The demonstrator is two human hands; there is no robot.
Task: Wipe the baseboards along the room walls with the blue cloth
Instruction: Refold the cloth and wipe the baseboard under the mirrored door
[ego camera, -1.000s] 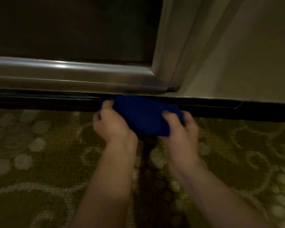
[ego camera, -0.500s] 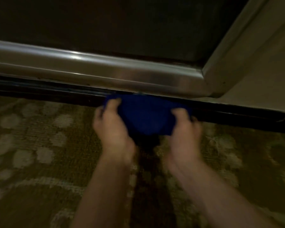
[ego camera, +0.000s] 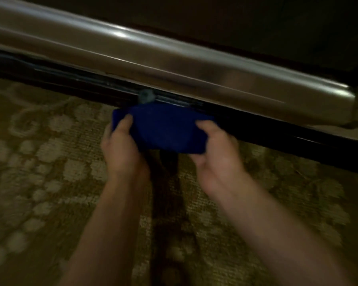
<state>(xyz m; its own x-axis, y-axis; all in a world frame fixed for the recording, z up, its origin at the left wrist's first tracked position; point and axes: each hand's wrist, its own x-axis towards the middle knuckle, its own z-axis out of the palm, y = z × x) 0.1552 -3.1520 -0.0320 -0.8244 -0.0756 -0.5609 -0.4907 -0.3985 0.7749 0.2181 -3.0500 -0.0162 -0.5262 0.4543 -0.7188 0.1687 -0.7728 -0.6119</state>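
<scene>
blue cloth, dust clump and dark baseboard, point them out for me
blue cloth [ego camera: 163, 129], head view, middle of its front face
dust clump [ego camera: 146, 96], head view, centre of the grey fluff
dark baseboard [ego camera: 298, 149], head view, bare face right of the hands

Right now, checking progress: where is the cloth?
Centre of the head view: cloth against the baseboard, held between left hand and right hand.

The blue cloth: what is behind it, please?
Behind the blue cloth runs the dark baseboard, visible on both sides. A grey dust clump sits just above the cloth. The baseboard part directly behind it is covered.
</scene>
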